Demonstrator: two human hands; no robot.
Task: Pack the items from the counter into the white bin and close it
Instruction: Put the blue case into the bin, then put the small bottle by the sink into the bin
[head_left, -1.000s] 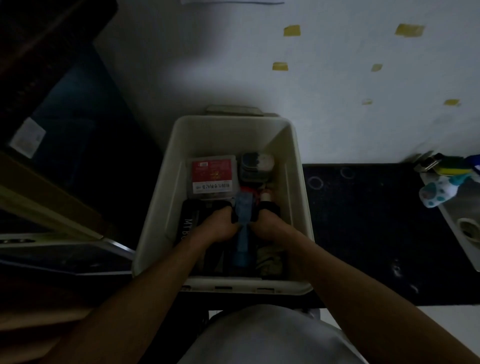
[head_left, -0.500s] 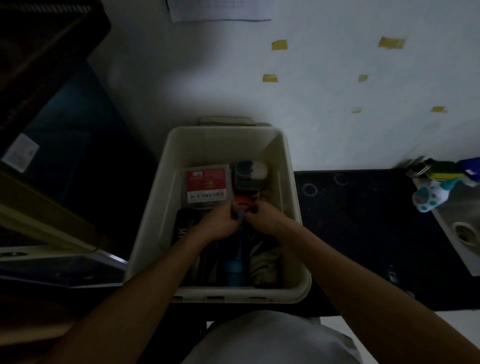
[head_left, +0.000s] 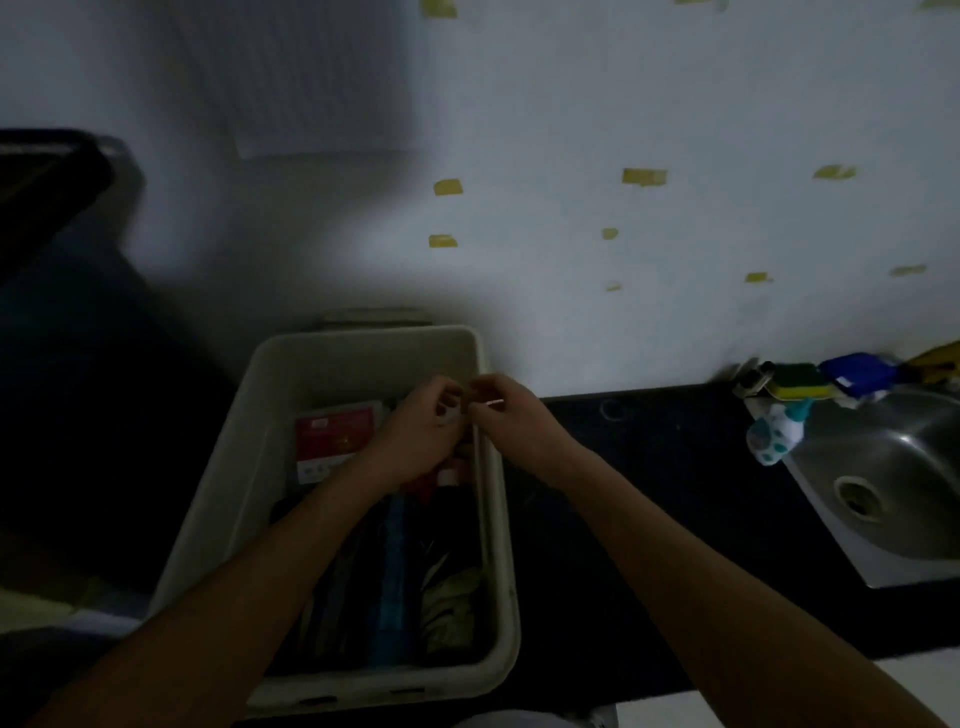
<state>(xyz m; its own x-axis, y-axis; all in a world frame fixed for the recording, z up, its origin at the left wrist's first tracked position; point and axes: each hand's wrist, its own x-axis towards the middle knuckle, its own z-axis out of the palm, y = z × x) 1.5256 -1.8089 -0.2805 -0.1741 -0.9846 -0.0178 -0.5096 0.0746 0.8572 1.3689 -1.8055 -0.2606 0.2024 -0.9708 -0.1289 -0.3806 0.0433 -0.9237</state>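
Left grip, right grip together over white bin; hold indistinct.

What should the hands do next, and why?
Probably lift the left hand and right hand clear of the bin, then reach for the flat pale piece behind it, which may be the lid. The bin already holds a red box and more, and has no lid on. Whether either hand holds something small is too blurred to tell.
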